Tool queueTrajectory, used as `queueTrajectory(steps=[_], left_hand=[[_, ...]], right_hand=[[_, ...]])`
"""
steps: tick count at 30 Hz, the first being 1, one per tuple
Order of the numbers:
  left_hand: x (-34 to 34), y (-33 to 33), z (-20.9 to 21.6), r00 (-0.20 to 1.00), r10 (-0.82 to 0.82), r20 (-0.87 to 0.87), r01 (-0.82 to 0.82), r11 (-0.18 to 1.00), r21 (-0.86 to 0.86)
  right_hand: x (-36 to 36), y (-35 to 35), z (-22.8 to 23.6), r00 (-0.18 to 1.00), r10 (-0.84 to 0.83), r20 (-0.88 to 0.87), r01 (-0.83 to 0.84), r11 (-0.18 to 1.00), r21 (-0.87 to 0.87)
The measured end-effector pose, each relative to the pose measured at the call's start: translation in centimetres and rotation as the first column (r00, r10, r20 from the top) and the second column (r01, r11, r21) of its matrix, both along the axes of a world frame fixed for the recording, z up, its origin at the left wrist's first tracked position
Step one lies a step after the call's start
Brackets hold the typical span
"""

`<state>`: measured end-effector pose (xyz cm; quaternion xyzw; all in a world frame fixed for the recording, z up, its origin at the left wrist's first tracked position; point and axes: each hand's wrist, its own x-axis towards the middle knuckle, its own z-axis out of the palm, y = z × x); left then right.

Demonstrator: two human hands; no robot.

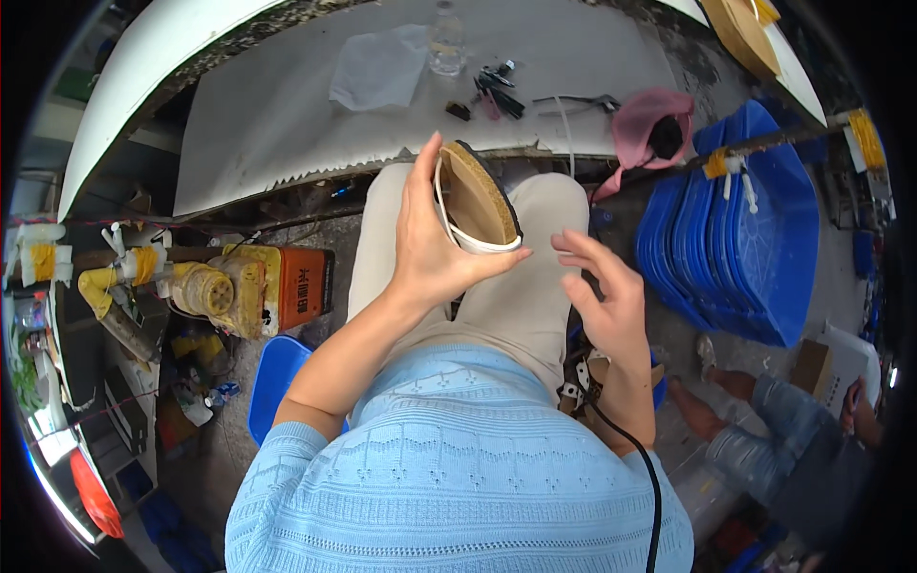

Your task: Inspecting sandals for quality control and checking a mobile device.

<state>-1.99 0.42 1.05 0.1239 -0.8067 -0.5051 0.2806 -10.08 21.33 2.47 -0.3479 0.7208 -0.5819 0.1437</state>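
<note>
Above my lap, my left hand (420,244) holds a shoe (489,205) with a tan inside, a cork-coloured edge, a white strap or rim and a dark outer side. The thumb reaches under its near end, and the fingers run up along its left side. The shoe is tilted, so I look partly into it. To its right, my right hand (611,301) hangs apart from it over my right thigh. Its fingers are spread and slightly bent, with nothing between them.
Ahead, the grey worktable (277,124) bears a clear bottle (446,46), a white plastic sheet (382,67), small dark tools (499,95) and a pink bag (630,143). Stacked blue trays (693,239) stand right; a yellow-orange container (291,286) stands left. Another person (774,430) sits lower right.
</note>
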Motion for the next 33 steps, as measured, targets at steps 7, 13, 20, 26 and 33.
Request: queueTrajectory(steps=[7, 13, 20, 26, 33], left_hand=[[0.0, 1.7, 0.7, 0.995, -0.085, -0.047, 0.066, 0.948, -0.313], [1.0, -2.0, 0.1, 0.996, -0.059, -0.071, 0.059, 0.998, -0.012], [4.5, -2.1, -1.9, 0.969, -0.217, 0.114, 0.008, 0.492, 0.871], [4.7, -0.2, -0.9, 0.963, -0.264, 0.048, 0.110, 0.551, 0.827], [4.0, 0.8, -0.6, 0.941, -0.336, 0.037, 0.203, 0.648, 0.734]], right_hand=[[1.2, -3.9, 2.0, 0.966, -0.066, -0.251, 0.087, 0.994, 0.073], [-0.3, -2.4, -1.2, 0.928, -0.226, 0.295, 0.266, 0.959, -0.102], [-1.7, 0.0, -2.4, 0.725, -0.147, 0.673, 0.438, 0.852, -0.287], [-1.6, 1.5, -3.0, 0.690, -0.109, 0.716, 0.456, 0.834, -0.312], [-1.1, 4.2, -3.3, 0.626, -0.074, 0.777, 0.502, 0.799, -0.329]])
